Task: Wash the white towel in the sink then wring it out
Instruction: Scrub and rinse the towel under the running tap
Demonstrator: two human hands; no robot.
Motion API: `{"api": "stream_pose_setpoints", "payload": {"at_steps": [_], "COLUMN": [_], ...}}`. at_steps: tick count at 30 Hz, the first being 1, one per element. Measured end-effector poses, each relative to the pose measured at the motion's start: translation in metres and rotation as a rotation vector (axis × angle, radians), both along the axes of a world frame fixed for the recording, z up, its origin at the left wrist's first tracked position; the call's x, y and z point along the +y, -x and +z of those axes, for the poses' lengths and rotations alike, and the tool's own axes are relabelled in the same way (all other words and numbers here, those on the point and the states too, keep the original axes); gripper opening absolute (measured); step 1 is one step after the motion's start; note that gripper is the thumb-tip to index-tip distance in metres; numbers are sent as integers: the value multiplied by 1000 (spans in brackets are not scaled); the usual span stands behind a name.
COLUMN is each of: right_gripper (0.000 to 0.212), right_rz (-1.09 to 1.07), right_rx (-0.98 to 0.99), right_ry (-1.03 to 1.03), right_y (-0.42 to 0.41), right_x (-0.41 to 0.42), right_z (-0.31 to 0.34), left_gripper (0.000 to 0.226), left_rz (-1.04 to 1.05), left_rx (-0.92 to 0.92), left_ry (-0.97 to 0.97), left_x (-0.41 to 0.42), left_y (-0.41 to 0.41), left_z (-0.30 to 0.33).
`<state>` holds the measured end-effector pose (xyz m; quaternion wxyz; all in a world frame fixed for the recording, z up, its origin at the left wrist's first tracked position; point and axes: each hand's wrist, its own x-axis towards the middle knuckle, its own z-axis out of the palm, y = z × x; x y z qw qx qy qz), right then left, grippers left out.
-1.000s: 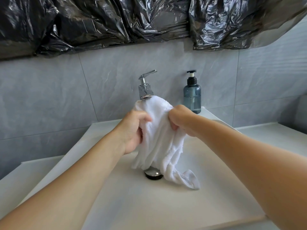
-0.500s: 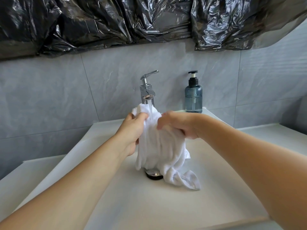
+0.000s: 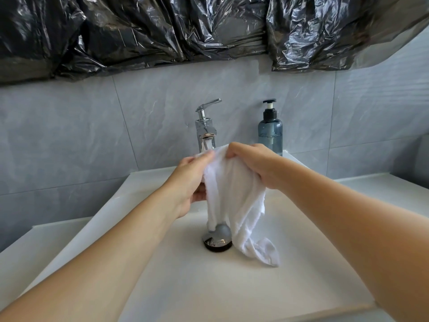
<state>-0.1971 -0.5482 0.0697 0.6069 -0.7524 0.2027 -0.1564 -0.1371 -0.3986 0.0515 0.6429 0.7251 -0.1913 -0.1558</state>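
Both hands clamped on the towel's top edge, close together, just below the tap spout. Left hand (image 3: 190,182) pinches the left part of the bunched edge, thumb on top, fingers curled behind the cloth. Right hand (image 3: 253,162) grips the right part, fingers folded over the fabric, knuckles up.

Sink (image 3: 144,263): white, shallow, sloping to a central drain; holds the towel's lower end. Towel (image 3: 234,201): white, hangs from the grip in vertical folds, held above the basin. Lower left fold drapes onto the drain plug; lower right tail lies on the basin floor just right of the drain. Top edge sits under the tap (image 3: 205,126), chrome, lever raised; water runs from spout onto cloth. Soap bottle (image 3: 270,133): blue-tinted, black pump, stands on sink's rear ledge, right of tap, behind right hand. Drain plug (image 3: 217,238): chrome, round, raised.

Labels/writing: none readable on bottle or tap at this res.
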Motion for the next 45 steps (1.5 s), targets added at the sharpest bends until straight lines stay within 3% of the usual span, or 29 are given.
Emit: {"api": "stream_pose_setpoints", "payload": {"at_steps": [3, 12, 18, 20, 22, 27, 29, 31, 33, 38, 41, 45], "right_gripper": [43, 37, 25, 26, 35, 61, 67, 88, 108, 111, 110, 108], "right_rz": [-36, 49, 145, 150, 173, 336, 374, 337, 326, 294, 338, 311], "right_rx": [10, 40, 203, 263, 304, 324, 285, 237, 234, 199, 120, 20], "right_ry": [-43, -113, -32, 20, 49, 80, 113, 155, 266, 702, 654, 408], "right_y": [0, 1, 3, 0, -4, 0, 4, 4, 3, 4, 3, -2], "right_x": [-3, 0, -9, -10, -11, -15, -15, -14, -9, 14, 23, 27], "right_z": [-1, 2, 3, 2, -2, -6, -4, -3, -3, -8, -16, -21], "left_gripper": [49, 23, 47, 39, 34, 53, 41, 24, 19, 24, 15, 17], "left_rz": [-80, 106, 137, 179, 224, 276, 301, 311, 342, 490, 559, 605], "left_rx": [-38, -14, 24, 45, 89, 189, 254, 303, 300, 316, 317, 352], "left_ry": [-68, -41, 32, 45, 56, 156, 216, 275, 319, 463, 513, 592], "left_x": [-1, 1, -6, -6, -5, 0, 1, 2, 2, 6, 11, 15], "left_y": [5, -2, 2, -3, -9, -10, -13, -13, -14, -15, -16, -11], "left_z": [-2, -7, -14, -15, -16, -10, -5, 0, 1, 2, 7, 17]}}
